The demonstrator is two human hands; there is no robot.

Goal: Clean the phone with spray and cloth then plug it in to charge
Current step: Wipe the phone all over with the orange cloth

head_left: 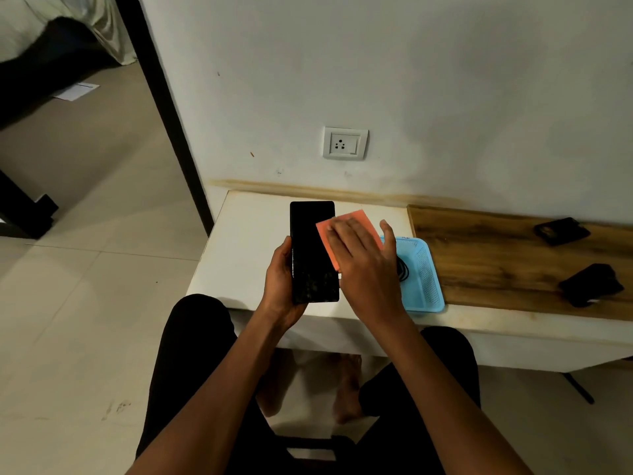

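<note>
A black phone (310,248) is held upright above the white table (246,241), screen toward me, with wet smears on its lower part. My left hand (279,279) grips it from the left side and below. My right hand (363,258) lies flat with straight fingers on an orange cloth (356,219), pressing it against the phone's right edge. A black cable (403,269) lies coiled in a blue basket (423,272) just behind my right hand. A white wall socket (345,143) sits on the wall above the table. No spray bottle is visible.
The table's right part is a wooden board (496,255) carrying two dark objects (561,230) (591,284). A dark door frame (164,108) stands to the left, with tiled floor beyond. My knees are close under the table's front edge.
</note>
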